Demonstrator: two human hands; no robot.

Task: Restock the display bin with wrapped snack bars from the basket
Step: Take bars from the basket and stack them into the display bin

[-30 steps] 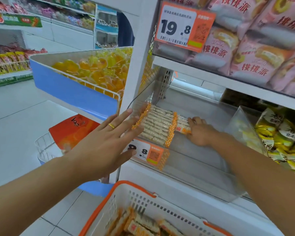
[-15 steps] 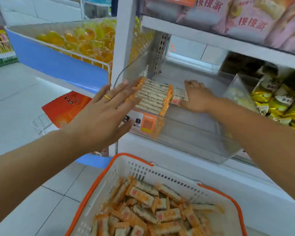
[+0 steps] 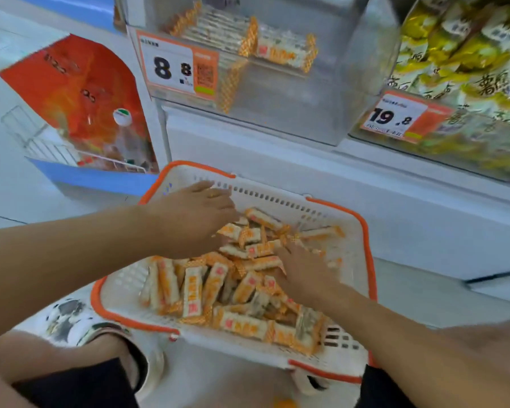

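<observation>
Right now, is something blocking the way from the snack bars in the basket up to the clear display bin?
Nothing visible does. Both hands, left hand and right hand, lie on the orange-and-white wrapped snack bars in the white orange-rimmed basket; the clear plastic display bin stands open above.

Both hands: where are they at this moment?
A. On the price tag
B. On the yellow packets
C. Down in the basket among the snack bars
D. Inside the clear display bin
C: the left hand and right hand both lie on the snack bars inside the basket.
</observation>
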